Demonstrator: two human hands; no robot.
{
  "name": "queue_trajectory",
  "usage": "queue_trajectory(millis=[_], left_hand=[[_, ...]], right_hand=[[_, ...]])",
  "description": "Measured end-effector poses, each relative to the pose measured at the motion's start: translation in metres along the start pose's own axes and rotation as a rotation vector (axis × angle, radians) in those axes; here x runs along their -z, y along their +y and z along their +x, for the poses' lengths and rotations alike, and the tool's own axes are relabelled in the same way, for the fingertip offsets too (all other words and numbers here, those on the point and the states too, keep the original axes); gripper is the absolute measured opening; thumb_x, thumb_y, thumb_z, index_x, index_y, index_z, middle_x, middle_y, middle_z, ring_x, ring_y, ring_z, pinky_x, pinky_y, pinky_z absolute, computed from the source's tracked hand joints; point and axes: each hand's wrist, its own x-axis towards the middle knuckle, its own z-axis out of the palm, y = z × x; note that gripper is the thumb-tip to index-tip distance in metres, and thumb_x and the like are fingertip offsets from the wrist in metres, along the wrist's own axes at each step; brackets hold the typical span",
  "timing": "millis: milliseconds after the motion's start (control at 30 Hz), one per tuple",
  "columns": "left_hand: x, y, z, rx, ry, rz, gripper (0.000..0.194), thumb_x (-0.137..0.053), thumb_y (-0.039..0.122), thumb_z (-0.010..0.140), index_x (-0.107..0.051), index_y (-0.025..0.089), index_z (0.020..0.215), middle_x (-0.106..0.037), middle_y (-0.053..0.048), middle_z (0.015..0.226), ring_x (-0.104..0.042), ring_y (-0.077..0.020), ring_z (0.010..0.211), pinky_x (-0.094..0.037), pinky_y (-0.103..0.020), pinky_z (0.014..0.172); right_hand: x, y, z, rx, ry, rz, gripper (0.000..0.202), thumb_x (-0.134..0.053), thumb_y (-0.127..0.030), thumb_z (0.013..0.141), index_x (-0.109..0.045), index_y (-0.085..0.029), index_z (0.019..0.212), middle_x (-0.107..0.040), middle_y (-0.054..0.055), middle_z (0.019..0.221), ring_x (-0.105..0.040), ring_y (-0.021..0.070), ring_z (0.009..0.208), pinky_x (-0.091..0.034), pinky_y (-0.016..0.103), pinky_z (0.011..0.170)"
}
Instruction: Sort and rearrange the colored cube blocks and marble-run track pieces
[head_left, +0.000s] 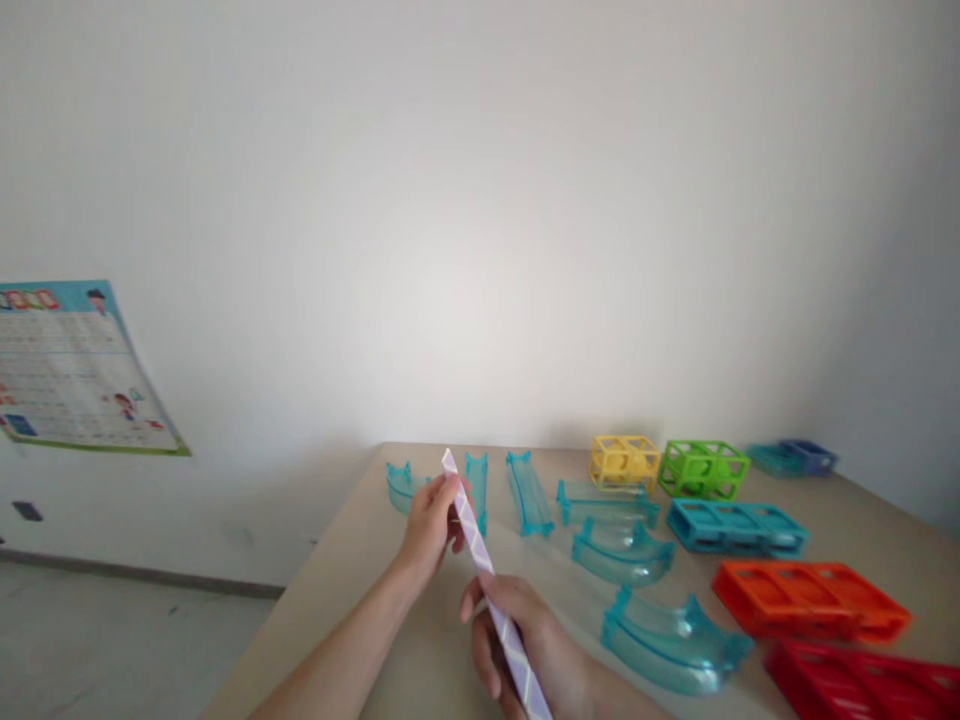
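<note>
A long, narrow lilac strip with pale lines slants across the middle of the head view, its far end pointing up and left. Near that far end my left hand pinches it between thumb and fingers. Lower down, my right hand grips the same strip, thumb on top and fingers curled beneath. Just beyond my left hand lie a curved clear teal track piece and a straight one, partly hidden by the fingers. Another straight teal piece rests to their right.
On the beige table, more teal pieces lie right of my hands. Farther right stand yellow, green, teal, orange and red frame blocks. A wall rises behind; a poster hangs left.
</note>
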Motion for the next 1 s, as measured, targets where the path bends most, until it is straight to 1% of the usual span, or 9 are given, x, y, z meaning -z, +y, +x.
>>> queue_trajectory(millis=[100,200,333,467,567,733,900,1000], left_hand=[[-0.006,-0.002,-0.007,0.018,-0.06,0.115,0.04,-0.059,0.055,0.074,-0.052,0.017,0.066,-0.042,0.008,0.042,-0.032,-0.0052,0.029,-0.019,-0.017,0.028],[-0.009,-0.003,-0.01,0.027,-0.113,0.167,0.042,-0.063,0.055,0.071,-0.048,0.017,0.061,-0.039,0.008,0.041,-0.029,-0.0042,0.03,-0.017,-0.017,0.03],[-0.006,-0.007,-0.011,-0.031,-0.223,0.287,0.043,-0.057,0.055,0.078,-0.046,0.016,0.062,-0.037,0.008,0.045,-0.03,-0.0042,0.037,-0.019,-0.017,0.036],[-0.004,-0.009,-0.013,-0.05,-0.314,0.298,0.04,-0.052,0.052,0.083,-0.045,0.017,0.065,-0.036,0.008,0.049,-0.029,-0.0047,0.041,-0.02,-0.018,0.039],[-0.004,-0.005,-0.017,-0.077,-0.345,0.303,0.038,-0.049,0.051,0.086,-0.044,0.017,0.07,-0.036,0.007,0.054,-0.029,-0.0053,0.044,-0.023,-0.018,0.04],[-0.001,0.003,-0.022,-0.218,-0.413,0.452,0.031,-0.049,0.046,0.088,-0.047,0.016,0.081,-0.04,0.005,0.062,-0.037,-0.0072,0.053,-0.029,-0.018,0.047],[0.003,-0.001,-0.022,-0.262,-0.439,0.43,0.037,-0.042,0.051,0.09,-0.048,0.016,0.08,-0.042,0.004,0.061,-0.039,-0.0079,0.05,-0.03,-0.02,0.046],[0.002,-0.001,-0.022,-0.343,-0.432,0.5,0.043,-0.037,0.054,0.09,-0.051,0.014,0.081,-0.047,0.0,0.063,-0.044,-0.01,0.052,-0.035,-0.022,0.049]], right_hand=[[-0.001,-0.001,0.0,-0.001,0.054,0.034,0.051,-0.04,-0.061,0.084,-0.049,-0.017,0.107,-0.054,-0.005,0.04,-0.042,0.0111,0.021,-0.031,0.015,0.019],[0.0,0.0,0.002,-0.009,0.061,0.064,0.049,-0.037,-0.061,0.086,-0.048,-0.017,0.104,-0.054,-0.004,0.04,-0.045,0.0128,0.022,-0.032,0.016,0.018],[0.001,0.001,0.003,0.016,0.118,0.086,0.047,-0.035,-0.062,0.087,-0.047,-0.018,0.099,-0.055,-0.004,0.042,-0.047,0.0129,0.024,-0.034,0.016,0.019],[-0.001,0.001,0.004,0.047,0.14,0.083,0.046,-0.035,-0.061,0.087,-0.047,-0.017,0.096,-0.054,-0.004,0.04,-0.046,0.0133,0.023,-0.034,0.017,0.019],[-0.001,-0.001,0.004,0.033,0.138,0.071,0.045,-0.033,-0.06,0.088,-0.047,-0.018,0.093,-0.054,-0.003,0.039,-0.046,0.0138,0.023,-0.035,0.018,0.02],[0.002,-0.004,0.004,-0.073,0.147,0.094,0.051,-0.021,-0.06,0.091,-0.05,-0.017,0.089,-0.055,0.0,0.039,-0.048,0.0151,0.024,-0.038,0.02,0.021],[0.003,-0.005,0.004,-0.079,0.138,0.117,0.05,-0.021,-0.058,0.091,-0.049,-0.018,0.083,-0.055,0.0,0.04,-0.047,0.0144,0.024,-0.037,0.019,0.021],[0.004,-0.007,0.004,-0.078,0.125,0.131,0.05,-0.021,-0.058,0.091,-0.048,-0.019,0.08,-0.055,0.0,0.04,-0.048,0.014,0.024,-0.037,0.019,0.021]])
